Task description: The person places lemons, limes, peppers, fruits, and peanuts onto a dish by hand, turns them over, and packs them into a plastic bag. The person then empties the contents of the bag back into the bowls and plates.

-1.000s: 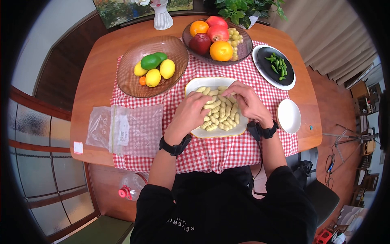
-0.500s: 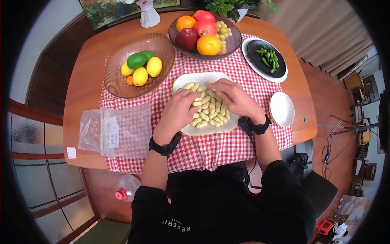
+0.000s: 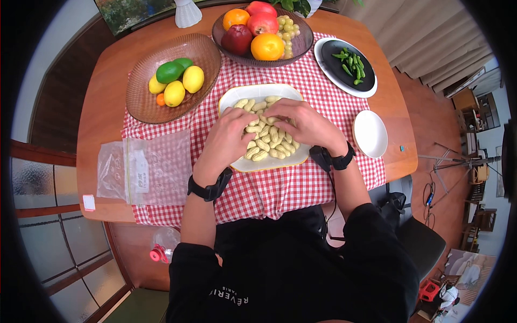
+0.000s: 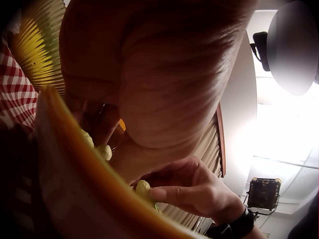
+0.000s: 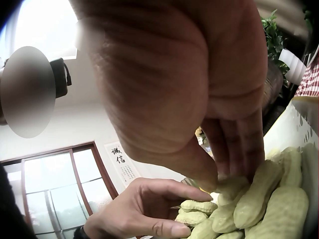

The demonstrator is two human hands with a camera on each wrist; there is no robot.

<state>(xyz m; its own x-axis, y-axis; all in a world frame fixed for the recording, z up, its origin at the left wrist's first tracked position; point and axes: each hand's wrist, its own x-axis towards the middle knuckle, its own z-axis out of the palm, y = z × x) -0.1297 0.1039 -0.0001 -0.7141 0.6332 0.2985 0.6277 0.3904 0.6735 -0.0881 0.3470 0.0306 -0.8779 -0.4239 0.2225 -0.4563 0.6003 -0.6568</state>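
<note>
Unshelled peanuts [image 3: 262, 143] [image 5: 256, 196] fill a white, yellow-rimmed dish [image 3: 245, 168] [image 4: 79, 169]. My left hand [image 3: 225, 134] [image 5: 134, 206] lies over the left part of the pile, its thumb and index finger apart beside several peanuts. From the right, my right hand [image 3: 304, 125] [image 4: 194, 189] reaches in with fingers lowered onto the pile. Its thumb touches a peanut [image 4: 143, 189] in the left wrist view. The heels of the hands hide part of the fingertips in the wrist views.
Behind the dish stand a brown bowl [image 3: 140, 102] of lemons and green fruit, and a dark bowl [image 3: 307, 40] of mixed fruit. Green peppers lie on a black plate [image 3: 334, 62]. To the right is a white bowl [image 3: 370, 134], to the left a plastic bag [image 3: 161, 161].
The head view has shifted, so the table contents sit further left and higher. Both hands remain over the peanuts, with the right hand's fingers extended further over the pile's middle.
</note>
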